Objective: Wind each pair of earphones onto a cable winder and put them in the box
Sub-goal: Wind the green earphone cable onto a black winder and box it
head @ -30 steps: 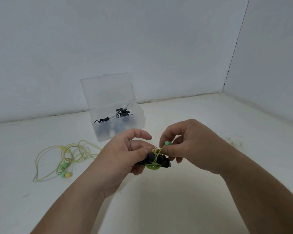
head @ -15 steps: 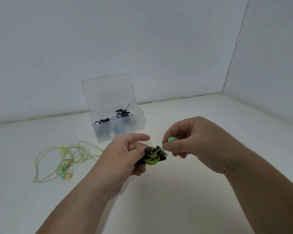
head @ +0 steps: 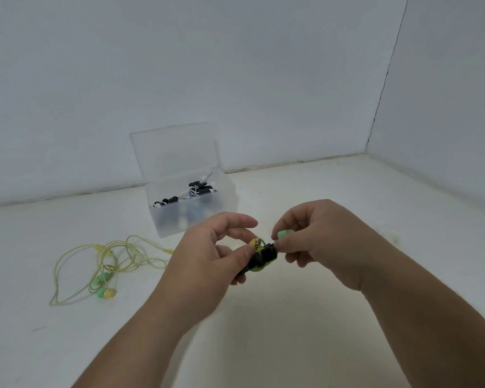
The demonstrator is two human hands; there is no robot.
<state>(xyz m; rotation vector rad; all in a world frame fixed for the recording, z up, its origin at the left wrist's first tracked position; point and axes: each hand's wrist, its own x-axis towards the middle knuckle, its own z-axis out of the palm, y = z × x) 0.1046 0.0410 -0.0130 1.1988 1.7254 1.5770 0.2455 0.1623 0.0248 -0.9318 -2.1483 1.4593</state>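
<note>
In the head view, centre frame, our left grip (head: 207, 256) clasps the black cable winder (head: 265, 256) carrying wound earphones (head: 259, 268). The right grip (head: 319, 233) pinches their green earbud (head: 282, 234). If either loosens, we judge the coils would spring off before reaching the box (head: 230, 194), upper left.

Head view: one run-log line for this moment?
left hand holds black winder | right hand pinches green earbud | box open | loose yellow earphones unwound
</note>
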